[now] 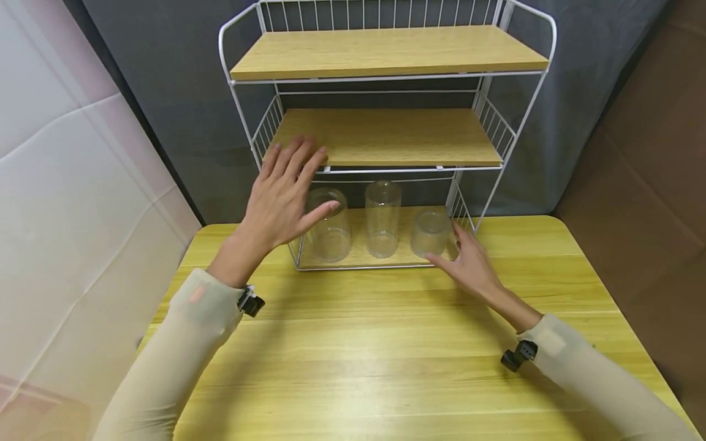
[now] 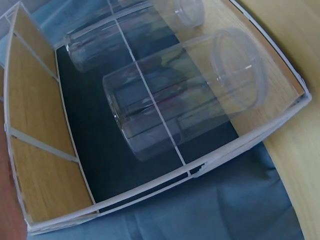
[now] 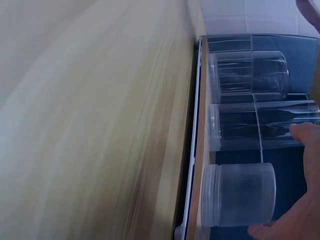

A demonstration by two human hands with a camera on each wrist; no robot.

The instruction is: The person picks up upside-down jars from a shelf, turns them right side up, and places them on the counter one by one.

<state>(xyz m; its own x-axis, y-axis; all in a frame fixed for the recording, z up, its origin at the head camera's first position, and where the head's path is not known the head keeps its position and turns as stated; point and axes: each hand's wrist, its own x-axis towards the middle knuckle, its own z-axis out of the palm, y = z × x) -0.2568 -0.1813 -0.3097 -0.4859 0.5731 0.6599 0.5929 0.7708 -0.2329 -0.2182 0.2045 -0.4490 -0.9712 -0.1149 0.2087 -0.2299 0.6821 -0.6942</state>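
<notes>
Three clear, empty-looking jars stand on the rack's bottom shelf. At the left is a wide tall jar point(image 1: 334, 239), in the middle a narrow tall jar point(image 1: 382, 223), and at the right a short jar point(image 1: 427, 236). My right hand point(image 1: 472, 263) is beside the short jar, thumb and fingers spread about its right side; in the right wrist view a fingertip point(image 3: 260, 231) comes close to the jar's edge. My left hand point(image 1: 281, 199) is raised, holding nothing, with fingers spread before the left end of the middle shelf point(image 1: 386, 135). It partly overlaps the wide jar in the head view.
A white wire rack with three wooden shelves stands at the back of the wooden table point(image 1: 353, 367). Its top shelf point(image 1: 386, 52) is bare. Dark cloth point(image 1: 165, 92) hangs behind, a white sheet point(image 1: 72, 214) at left and a brown panel point(image 1: 640, 184) at right.
</notes>
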